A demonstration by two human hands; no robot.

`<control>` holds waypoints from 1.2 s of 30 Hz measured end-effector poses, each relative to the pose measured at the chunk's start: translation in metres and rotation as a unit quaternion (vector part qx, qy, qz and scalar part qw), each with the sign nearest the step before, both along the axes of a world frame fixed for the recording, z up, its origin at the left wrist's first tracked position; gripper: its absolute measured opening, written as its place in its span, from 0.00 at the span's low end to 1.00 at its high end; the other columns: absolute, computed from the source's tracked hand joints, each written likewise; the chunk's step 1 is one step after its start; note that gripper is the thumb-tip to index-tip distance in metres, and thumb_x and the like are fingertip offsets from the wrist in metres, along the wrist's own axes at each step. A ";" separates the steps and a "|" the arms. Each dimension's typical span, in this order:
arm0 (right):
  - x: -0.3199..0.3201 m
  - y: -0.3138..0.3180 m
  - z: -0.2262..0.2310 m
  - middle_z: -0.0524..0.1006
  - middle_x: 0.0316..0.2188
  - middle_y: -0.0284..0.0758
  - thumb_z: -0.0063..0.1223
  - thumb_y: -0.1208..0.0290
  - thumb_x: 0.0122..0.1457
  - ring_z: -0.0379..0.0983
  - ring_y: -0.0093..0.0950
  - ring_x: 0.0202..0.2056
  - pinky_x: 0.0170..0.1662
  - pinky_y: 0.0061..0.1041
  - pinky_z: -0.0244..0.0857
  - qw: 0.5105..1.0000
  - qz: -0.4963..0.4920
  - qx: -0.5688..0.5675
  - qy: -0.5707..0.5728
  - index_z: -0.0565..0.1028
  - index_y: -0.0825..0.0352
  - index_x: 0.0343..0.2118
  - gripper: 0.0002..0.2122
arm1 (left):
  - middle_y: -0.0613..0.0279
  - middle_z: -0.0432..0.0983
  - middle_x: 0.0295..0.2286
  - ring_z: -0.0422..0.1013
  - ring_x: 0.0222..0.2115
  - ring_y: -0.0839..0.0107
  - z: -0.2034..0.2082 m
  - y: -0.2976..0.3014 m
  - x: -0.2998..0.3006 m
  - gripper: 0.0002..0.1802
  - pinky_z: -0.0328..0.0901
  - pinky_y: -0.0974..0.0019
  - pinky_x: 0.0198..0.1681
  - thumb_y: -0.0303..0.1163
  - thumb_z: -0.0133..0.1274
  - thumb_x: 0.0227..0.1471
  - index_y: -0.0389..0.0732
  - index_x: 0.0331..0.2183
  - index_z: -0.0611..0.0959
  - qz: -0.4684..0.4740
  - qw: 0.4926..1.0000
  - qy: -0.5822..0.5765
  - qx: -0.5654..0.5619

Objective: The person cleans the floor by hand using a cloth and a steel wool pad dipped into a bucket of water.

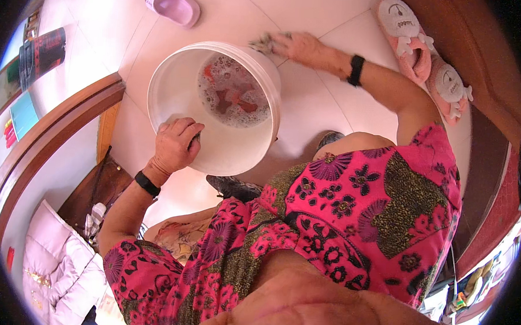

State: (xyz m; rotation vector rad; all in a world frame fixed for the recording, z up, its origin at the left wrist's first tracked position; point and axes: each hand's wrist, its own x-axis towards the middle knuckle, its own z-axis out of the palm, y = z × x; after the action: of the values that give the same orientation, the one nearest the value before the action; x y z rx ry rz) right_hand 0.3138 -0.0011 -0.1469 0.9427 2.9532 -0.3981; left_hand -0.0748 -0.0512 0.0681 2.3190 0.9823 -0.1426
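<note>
A large white bucket (170, 94) stands tilted in front of me, its mouth toward me. Foamy water (240, 83) with reddish patches lies in its bottom; what makes the patches is unclear. My left hand (177, 142) is closed over the near left rim, and a small dark patch shows beside its thumb. At the bucket's far right outer wall is my right hand (297, 49). Its fingers are blurred around a greyish, dark-mottled thing (262, 44) that I cannot make out. Each wrist wears a black band.
Pink plush slippers (413, 56) sit at the far right beside brown furniture (480, 62). A lilac slipper (173, 5) lies on the pale tiled floor (309, 101) beyond the bucket. Left are a brown wooden edge (64, 125), a dark container (43, 59) and a pale pink padded jacket (55, 264).
</note>
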 end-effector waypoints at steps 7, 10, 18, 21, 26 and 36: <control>0.021 0.170 -0.052 0.75 0.44 0.45 0.41 0.76 0.57 0.70 0.38 0.46 0.47 0.41 0.64 0.937 -0.269 0.166 -0.146 0.74 0.66 0.47 0.16 | 0.57 0.75 0.36 0.73 0.37 0.55 -0.017 0.013 0.000 0.20 0.67 0.56 0.38 0.23 0.57 0.36 0.43 0.38 0.80 0.001 1.000 -0.010 -0.008; 0.013 0.160 -0.032 0.74 0.46 0.46 0.41 0.77 0.56 0.67 0.41 0.50 0.51 0.50 0.61 0.927 -0.255 0.226 -0.157 0.74 0.68 0.46 0.16 | 0.57 0.75 0.36 0.72 0.38 0.55 -0.010 0.015 -0.002 0.20 0.67 0.56 0.39 0.23 0.56 0.36 0.43 0.38 0.80 -0.001 1.000 0.000 -0.006; -0.005 -0.057 0.013 0.68 0.55 0.45 0.48 0.72 0.53 0.60 0.38 0.58 0.52 0.38 0.63 0.991 -0.112 0.013 -0.072 0.72 0.69 0.48 0.18 | 0.61 0.75 0.36 0.72 0.38 0.58 -0.020 0.016 -0.001 0.19 0.64 0.58 0.38 0.24 0.57 0.36 0.45 0.37 0.81 -0.007 1.000 -0.019 0.021; 0.012 -0.051 0.000 0.67 0.57 0.43 0.48 0.73 0.54 0.59 0.39 0.61 0.54 0.39 0.63 0.990 -0.137 0.028 0.010 0.72 0.62 0.50 0.18 | 0.60 0.75 0.36 0.72 0.38 0.57 -0.018 0.018 -0.003 0.19 0.64 0.58 0.38 0.24 0.57 0.35 0.45 0.37 0.81 -0.011 1.000 -0.019 0.016; 0.029 0.056 -0.030 0.71 0.45 0.39 0.49 0.72 0.55 0.67 0.35 0.51 0.43 0.34 0.71 0.952 -0.210 0.220 0.030 0.73 0.62 0.39 0.09 | 0.57 0.75 0.38 0.72 0.41 0.55 -0.008 0.018 0.000 0.21 0.64 0.56 0.42 0.24 0.56 0.36 0.42 0.39 0.80 -0.017 1.000 -0.001 -0.003; -0.029 0.062 -0.046 0.70 0.40 0.40 0.51 0.74 0.52 0.68 0.35 0.47 0.34 0.33 0.75 0.993 -0.118 -0.004 0.026 0.75 0.69 0.34 0.08 | 0.60 0.75 0.36 0.72 0.39 0.57 -0.019 0.019 -0.014 0.20 0.65 0.57 0.40 0.24 0.57 0.35 0.45 0.37 0.81 -0.008 1.000 0.011 0.002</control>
State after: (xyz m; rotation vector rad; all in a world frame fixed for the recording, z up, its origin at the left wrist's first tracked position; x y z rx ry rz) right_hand 0.2845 0.0606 -0.1928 1.3051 2.8895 -0.4460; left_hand -0.0887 -0.0324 0.0491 2.3334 0.9756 -0.1724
